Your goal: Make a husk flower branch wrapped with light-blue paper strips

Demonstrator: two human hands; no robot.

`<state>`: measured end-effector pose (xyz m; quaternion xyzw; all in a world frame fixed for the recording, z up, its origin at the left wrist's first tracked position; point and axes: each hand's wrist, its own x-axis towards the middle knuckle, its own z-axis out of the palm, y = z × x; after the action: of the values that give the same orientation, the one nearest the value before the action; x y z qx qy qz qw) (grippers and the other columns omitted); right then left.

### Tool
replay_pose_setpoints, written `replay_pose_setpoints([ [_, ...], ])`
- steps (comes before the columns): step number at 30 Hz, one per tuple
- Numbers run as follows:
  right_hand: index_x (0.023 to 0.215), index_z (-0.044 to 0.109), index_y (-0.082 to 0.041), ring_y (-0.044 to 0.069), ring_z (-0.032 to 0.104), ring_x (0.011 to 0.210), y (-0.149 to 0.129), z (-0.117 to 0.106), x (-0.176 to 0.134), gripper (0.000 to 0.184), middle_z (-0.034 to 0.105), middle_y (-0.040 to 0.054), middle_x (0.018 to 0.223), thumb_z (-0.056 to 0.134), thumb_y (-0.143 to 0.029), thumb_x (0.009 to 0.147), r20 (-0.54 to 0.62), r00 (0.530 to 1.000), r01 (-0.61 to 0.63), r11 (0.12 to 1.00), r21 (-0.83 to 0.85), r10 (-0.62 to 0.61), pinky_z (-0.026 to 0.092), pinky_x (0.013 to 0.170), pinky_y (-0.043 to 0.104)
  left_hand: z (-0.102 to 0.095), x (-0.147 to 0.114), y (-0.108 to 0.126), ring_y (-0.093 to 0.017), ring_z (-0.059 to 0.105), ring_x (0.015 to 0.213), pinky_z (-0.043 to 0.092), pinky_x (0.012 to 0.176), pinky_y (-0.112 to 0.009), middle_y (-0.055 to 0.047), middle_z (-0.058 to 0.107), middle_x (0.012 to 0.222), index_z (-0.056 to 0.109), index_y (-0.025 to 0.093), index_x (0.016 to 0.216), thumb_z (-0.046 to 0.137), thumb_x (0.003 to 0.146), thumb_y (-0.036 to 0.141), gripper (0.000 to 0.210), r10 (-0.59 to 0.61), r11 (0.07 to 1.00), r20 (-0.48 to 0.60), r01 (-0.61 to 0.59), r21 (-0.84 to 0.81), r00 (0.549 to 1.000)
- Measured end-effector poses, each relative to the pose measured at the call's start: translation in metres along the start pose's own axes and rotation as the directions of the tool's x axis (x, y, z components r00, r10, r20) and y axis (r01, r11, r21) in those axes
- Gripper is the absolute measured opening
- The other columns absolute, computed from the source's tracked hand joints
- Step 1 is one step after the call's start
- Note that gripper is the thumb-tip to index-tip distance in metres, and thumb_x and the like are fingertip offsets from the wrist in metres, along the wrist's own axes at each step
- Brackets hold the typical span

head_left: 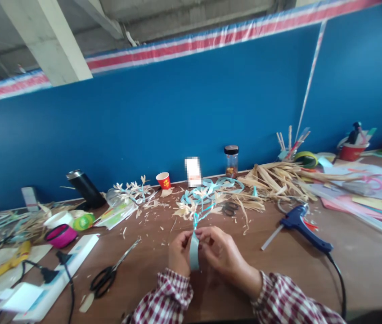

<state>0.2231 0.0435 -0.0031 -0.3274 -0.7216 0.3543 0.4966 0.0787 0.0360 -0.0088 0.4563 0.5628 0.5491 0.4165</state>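
Observation:
My left hand and my right hand meet near the front of the table, both with fingers closed in a pinch. Between them is a light blue paper strip, its broad end hanging down. The strip runs up to a thin blue-wrapped stem just above my fingertips. Pale cream petals, seemingly dried husk, show at the stem's far end, though I cannot tell whether they are attached. Beyond lies a loose coil of light blue ribbon.
Black-handled scissors lie left of my hands, beside a white power strip. A blue glue gun rests at right, its cord trailing forward. Dried husks, a jar, a red paper cup and a black bottle stand farther back.

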Motion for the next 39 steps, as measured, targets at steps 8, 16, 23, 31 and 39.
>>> replay_pose_setpoints([
  [8,0.088,0.057,-0.015,0.012,0.057,0.053,-0.003,-0.013,0.030,0.026,0.061,-0.0004,0.065,0.056,-0.040,0.080,0.175,0.952,-0.300,0.866,0.401,0.249,0.045,0.053,0.024,0.013,-0.013,0.009,-0.009,0.056,0.048,0.038,0.042,-0.016,-0.007,0.067,0.062,0.066,0.009,0.073,0.077,0.057,0.042,0.038,-0.167,0.940,0.100,0.189,-0.284,0.981],
  [16,0.069,0.060,-0.013,0.013,0.055,0.054,0.003,-0.021,0.033,0.031,0.060,0.0011,0.057,0.063,-0.044,0.073,0.115,0.946,-0.323,0.920,0.223,0.304,0.041,0.049,0.023,0.016,-0.013,0.001,-0.011,0.056,0.042,0.037,0.038,-0.018,-0.004,0.065,0.053,0.065,0.012,0.066,0.077,0.053,0.048,0.040,-0.243,0.943,0.155,0.271,-0.196,0.958],
  [23,0.076,0.062,-0.012,0.014,0.055,0.057,0.016,-0.015,0.029,0.033,0.063,0.0035,0.065,0.064,-0.045,0.072,-0.052,0.927,-0.351,0.908,0.229,0.371,0.044,0.052,0.024,0.020,-0.021,-0.001,-0.018,0.064,0.075,0.051,0.065,-0.028,-0.010,0.068,0.092,0.052,0.016,0.116,0.072,0.062,0.025,0.058,-0.011,0.990,0.180,0.036,-0.135,0.984],
  [31,0.072,0.062,-0.012,0.016,0.056,0.061,0.012,-0.013,0.026,0.032,0.063,0.0064,0.066,0.062,-0.044,0.074,-0.170,0.914,-0.349,0.928,0.129,0.368,0.043,0.049,0.023,0.031,-0.020,-0.009,-0.024,0.058,0.088,0.049,0.075,-0.038,-0.011,0.055,0.105,0.046,0.018,0.115,0.065,0.064,0.011,0.055,0.479,0.713,-0.024,-0.373,0.594,0.877],
  [39,0.074,0.062,-0.013,0.015,0.056,0.059,0.014,-0.012,0.024,0.029,0.062,0.0032,0.063,0.061,-0.042,0.075,-0.142,0.920,-0.341,0.924,0.172,0.365,0.043,0.048,0.022,0.031,-0.018,-0.001,-0.022,0.061,0.092,0.048,0.084,-0.034,-0.009,0.065,0.094,0.062,0.022,0.074,0.051,0.077,0.013,0.015,0.630,0.685,-0.013,-0.547,0.481,0.777],
])
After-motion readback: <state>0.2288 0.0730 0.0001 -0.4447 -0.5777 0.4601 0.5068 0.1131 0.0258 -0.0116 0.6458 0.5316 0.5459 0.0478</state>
